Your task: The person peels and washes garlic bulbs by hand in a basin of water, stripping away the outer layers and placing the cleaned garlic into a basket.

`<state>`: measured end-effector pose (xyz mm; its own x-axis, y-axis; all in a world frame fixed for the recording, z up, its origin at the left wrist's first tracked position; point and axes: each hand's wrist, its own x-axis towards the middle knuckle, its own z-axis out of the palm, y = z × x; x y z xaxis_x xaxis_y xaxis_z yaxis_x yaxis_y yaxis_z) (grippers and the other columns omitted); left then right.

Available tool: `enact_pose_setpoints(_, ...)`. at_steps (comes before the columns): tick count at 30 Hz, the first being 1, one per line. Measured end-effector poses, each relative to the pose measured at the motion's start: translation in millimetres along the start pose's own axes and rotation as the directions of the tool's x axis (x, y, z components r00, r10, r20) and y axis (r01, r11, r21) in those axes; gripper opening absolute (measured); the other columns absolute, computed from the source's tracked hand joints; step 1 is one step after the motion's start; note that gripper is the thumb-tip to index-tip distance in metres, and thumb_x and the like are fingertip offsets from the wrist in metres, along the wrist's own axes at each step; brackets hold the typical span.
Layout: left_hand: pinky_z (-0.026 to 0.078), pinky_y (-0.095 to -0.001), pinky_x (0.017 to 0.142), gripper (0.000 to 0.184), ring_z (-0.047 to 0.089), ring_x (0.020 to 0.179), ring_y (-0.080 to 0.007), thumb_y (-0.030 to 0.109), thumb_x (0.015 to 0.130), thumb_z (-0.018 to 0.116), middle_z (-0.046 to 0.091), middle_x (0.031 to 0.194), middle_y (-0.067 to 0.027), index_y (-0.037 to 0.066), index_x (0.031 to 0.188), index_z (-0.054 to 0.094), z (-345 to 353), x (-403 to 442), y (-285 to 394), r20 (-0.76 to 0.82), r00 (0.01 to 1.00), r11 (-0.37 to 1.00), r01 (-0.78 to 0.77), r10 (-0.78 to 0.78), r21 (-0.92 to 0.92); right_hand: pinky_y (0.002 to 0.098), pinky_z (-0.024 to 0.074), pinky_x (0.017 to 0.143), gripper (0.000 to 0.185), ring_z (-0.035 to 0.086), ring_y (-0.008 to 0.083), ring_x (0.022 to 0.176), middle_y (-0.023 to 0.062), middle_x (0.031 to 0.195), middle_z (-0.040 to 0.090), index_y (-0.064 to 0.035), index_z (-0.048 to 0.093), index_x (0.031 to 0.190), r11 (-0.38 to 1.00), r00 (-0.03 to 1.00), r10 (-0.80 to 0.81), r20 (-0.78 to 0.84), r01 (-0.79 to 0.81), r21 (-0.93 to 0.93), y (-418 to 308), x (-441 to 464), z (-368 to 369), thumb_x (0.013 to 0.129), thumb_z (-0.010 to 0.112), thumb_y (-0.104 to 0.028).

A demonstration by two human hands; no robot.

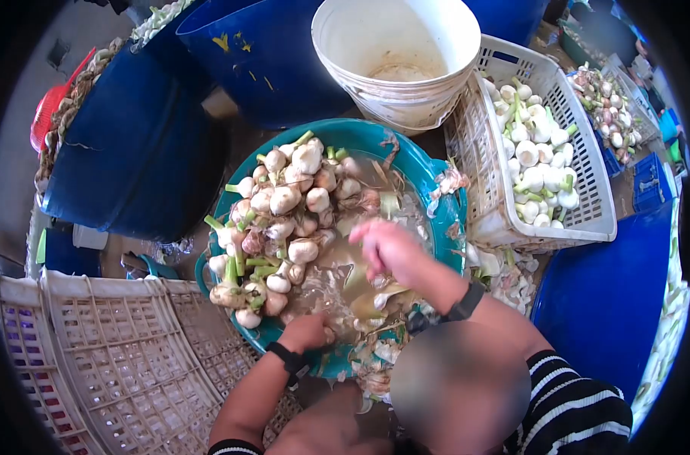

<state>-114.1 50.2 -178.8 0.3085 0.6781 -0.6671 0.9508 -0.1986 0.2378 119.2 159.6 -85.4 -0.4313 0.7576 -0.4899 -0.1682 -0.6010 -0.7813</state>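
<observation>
A teal tub (246, 163) holds murky water with floating skins, and a heap of garlic bulbs (286, 199) with cut green stems fills its left side. Low in the tub, my left hand (307, 331) is closed at the water near the front rim, below the heap; what it holds, if anything, is too hidden to make out. Over the right half of the water hovers my right hand (386, 246), blurred, with its fingers curled and pointing left. A pale bulb with a stem (383, 299) lies just below it. Wet skins (377, 356) cling to the front rim.
Behind the tub stands a white bucket (398, 72). On the right, a white crate (538, 241) contains peeled garlic (538, 148). Blue barrels (140, 144) stand at the left, back and right. An off-white crate (117, 341) is at the lower left, with a red basket (47, 114) farther up.
</observation>
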Motion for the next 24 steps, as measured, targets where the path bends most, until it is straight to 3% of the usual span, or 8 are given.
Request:
enact_pose_setpoints(2,0.050,-0.0331,0.057,0.030,0.060,0.066,-0.0221,0.030,0.084,0.052,0.062,0.078,-0.0112,0.005,0.099,0.054,3.6,0.2,-9.4,-0.255,0.965,0.715,-0.136,-0.061,-0.686,0.0326,0.0469,0.046,0.017,0.052,0.0157,0.050,0.0041,0.057,0.049,-0.0064,0.058,0.091,0.971,0.996,0.069,-0.064,-0.082,-0.225,26.5,-7.5,6.7,0.082,0.047,-0.016)
enact_pose_setpoints(3,0.048,-0.0305,0.053,0.025,0.057,0.061,-0.0181,0.027,0.088,0.047,0.060,0.077,-0.0095,0.005,0.099,0.052,-20.7,-13.7,4.0,-0.162,0.979,0.345,-0.110,-0.126,-0.932,0.0351,0.0472,0.048,0.015,0.055,0.0211,0.054,0.0076,0.062,0.054,-0.0063,0.059,0.085,0.759,0.967,-0.251,0.054,0.231,-0.609,40.0,-11.6,10.3,0.082,0.048,-0.016)
enact_pose_setpoints(4,0.047,-0.0278,0.049,0.021,0.053,0.057,-0.0141,0.024,0.092,0.041,0.058,0.075,-0.0079,0.006,0.098,0.050,-59.6,-30.8,23.5,-0.064,0.985,-0.093,-0.080,-0.163,-0.992,0.0375,0.0475,0.050,0.015,0.058,0.0264,0.059,0.0110,0.068,0.059,-0.0061,0.060,0.079,0.311,0.828,-0.470,0.305,0.479,-0.821,48.0,-13.1,16.4,0.081,0.050,-0.016)
enact_pose_setpoints(6,0.041,-0.0221,0.042,0.023,0.049,0.052,-0.0110,0.023,0.095,0.035,0.055,0.075,-0.0058,0.006,0.101,0.049,-79.1,-40.2,42.7,-0.123,0.957,-0.332,-0.210,-0.263,-0.920,0.0389,0.0477,0.054,0.015,0.058,0.0291,0.062,0.0116,0.068,0.059,-0.0064,0.059,0.076,0.213,0.816,-0.449,0.363,0.493,-0.844,52.9,-15.7,39.9,0.079,0.051,-0.018)
enact_pose_setpoints(21,0.031,-0.0205,0.039,0.026,0.041,0.047,-0.0084,0.024,0.095,0.035,0.052,0.071,-0.0021,0.005,0.102,0.052,-69.1,-33.5,54.3,-0.049,0.970,-0.505,-0.166,-0.237,-0.847,0.0352,0.0484,0.050,0.020,0.060,0.0241,0.056,0.0101,0.064,0.060,-0.0048,0.059,0.075,0.132,0.849,-0.417,0.325,0.410,-0.902,56.8,-10.4,48.7,0.082,0.051,-0.021)
enact_pose_setpoints(22,0.034,-0.0208,0.042,0.027,0.043,0.050,-0.0092,0.024,0.095,0.034,0.052,0.075,-0.0025,0.005,0.105,0.052,-69.1,-34.6,54.7,-0.066,0.970,-0.521,-0.182,-0.233,-0.834,0.0310,0.0478,0.049,0.020,0.058,0.0199,0.054,0.0079,0.064,0.060,-0.0038,0.059,0.077,0.693,0.984,-0.143,0.106,0.176,-0.699,54.3,-5.2,47.3,0.085,0.050,-0.020)
enact_pose_setpoints(23,0.036,-0.0212,0.045,0.028,0.044,0.053,-0.0100,0.024,0.095,0.034,0.053,0.078,-0.0029,0.006,0.108,0.051,-69.7,-35.5,55.3,-0.082,0.970,-0.537,-0.195,-0.227,-0.821,0.0267,0.0472,0.047,0.021,0.057,0.0157,0.052,0.0058,0.063,0.059,-0.0028,0.059,0.080,0.944,0.971,0.232,0.055,-0.211,-0.252,49.9,-3.9,48.2,0.087,0.049,-0.020)
enact_pose_setpoints(24,0.036,-0.0212,0.045,0.028,0.044,0.053,-0.0100,0.024,0.095,0.034,0.053,0.078,-0.0029,0.006,0.108,0.051,-72.2,-37.0,54.5,-0.081,0.971,-0.538,-0.194,-0.227,-0.820,0.0267,0.0472,0.047,0.021,0.057,0.0157,0.052,0.0058,0.063,0.059,-0.0028,0.059,0.080,0.944,0.971,0.233,0.054,-0.213,-0.253,47.6,-7.1,49.5,0.087,0.049,-0.020)
